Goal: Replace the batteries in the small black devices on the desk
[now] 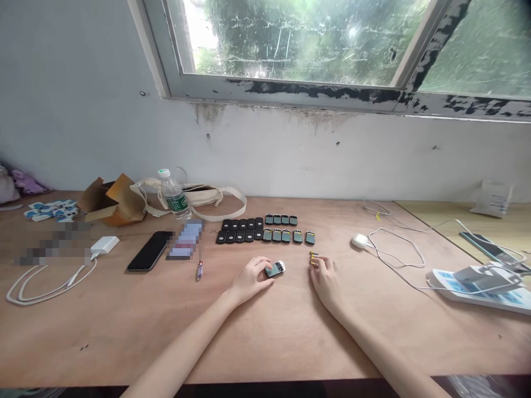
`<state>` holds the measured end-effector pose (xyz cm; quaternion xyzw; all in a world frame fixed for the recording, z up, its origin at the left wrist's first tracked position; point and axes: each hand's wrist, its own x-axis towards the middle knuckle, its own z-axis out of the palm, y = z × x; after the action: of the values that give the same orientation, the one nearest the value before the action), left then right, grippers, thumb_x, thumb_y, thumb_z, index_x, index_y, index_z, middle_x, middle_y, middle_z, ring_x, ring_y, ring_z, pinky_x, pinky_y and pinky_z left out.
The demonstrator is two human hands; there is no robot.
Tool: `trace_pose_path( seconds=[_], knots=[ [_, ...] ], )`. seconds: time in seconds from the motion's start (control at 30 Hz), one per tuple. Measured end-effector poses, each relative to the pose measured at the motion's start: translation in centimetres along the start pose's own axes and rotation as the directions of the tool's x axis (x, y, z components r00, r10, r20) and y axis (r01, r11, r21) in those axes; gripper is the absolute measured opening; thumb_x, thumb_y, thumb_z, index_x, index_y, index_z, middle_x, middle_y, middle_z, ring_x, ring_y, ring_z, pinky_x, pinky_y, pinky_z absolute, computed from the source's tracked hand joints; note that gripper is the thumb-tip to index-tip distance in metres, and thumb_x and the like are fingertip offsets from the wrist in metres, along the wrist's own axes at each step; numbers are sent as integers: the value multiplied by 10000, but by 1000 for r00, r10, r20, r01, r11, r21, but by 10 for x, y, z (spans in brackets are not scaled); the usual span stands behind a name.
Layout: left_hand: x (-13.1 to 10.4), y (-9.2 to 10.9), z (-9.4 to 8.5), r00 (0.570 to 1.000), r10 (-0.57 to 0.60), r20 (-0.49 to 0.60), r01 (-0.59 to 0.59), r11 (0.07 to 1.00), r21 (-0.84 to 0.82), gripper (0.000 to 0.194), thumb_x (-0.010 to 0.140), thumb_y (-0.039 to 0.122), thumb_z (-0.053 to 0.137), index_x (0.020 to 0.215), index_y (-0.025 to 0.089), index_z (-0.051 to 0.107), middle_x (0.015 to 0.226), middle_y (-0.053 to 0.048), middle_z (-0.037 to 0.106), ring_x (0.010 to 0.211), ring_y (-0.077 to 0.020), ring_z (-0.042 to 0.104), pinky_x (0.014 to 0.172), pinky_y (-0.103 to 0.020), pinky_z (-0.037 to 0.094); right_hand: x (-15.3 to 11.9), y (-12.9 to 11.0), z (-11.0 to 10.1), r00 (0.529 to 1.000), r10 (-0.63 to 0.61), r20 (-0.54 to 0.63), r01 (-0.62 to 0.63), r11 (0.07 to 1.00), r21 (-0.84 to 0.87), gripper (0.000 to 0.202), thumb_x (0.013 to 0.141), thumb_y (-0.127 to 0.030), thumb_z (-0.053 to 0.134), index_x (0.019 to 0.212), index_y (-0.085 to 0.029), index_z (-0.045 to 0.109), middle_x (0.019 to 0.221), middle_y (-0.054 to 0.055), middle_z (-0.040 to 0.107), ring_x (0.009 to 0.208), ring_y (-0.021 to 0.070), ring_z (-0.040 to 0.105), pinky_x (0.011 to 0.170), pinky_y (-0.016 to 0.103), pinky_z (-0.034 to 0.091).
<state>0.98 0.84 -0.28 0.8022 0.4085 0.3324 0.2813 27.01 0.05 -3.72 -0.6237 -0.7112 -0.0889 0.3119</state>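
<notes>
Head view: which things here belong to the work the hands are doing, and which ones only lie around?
In hand:
- left hand holding a small dark device
- right hand touching small yellow parts
- rows of similar devices just behind

Lying about:
- phone
- pen
- water bottle
- cardboard box
- white charger
- power strip

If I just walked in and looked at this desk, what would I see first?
Probably the two bare arms reaching across the wooden table. The left hand holds a small gadget, and the right hand rests beside some little yellow-tipped pieces. Just behind the hands, rows of small dark gadgets sit lined up neatly. Above it all is a big window with peeling paint and green leaves outside.
</notes>
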Motion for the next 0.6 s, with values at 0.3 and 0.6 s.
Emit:
trace_pose_path(
  seconds=[0.3,0.6],
  knots=[
    [0,-6,3,999,27,-30,-25,997,76,140,765,249,646,903,230,656,1069,-52,659,1018,-225,576,902,-368,468,-3,10,3,999,42,20,-42,999,-12,202,885,-302,407,836,-230,590,881,93,579,825,262,491,795,428,401],
    [0,-8,3,999,42,-27,-39,993,109,88,796,230,605,840,219,681,1069,-75,668,1012,-230,582,876,-366,481,-2,-24,-11,976,-49,214,-44,912,408,219,921,-330,378,899,-231,572,820,67,614,740,215,574,675,347,470]
  ],
)
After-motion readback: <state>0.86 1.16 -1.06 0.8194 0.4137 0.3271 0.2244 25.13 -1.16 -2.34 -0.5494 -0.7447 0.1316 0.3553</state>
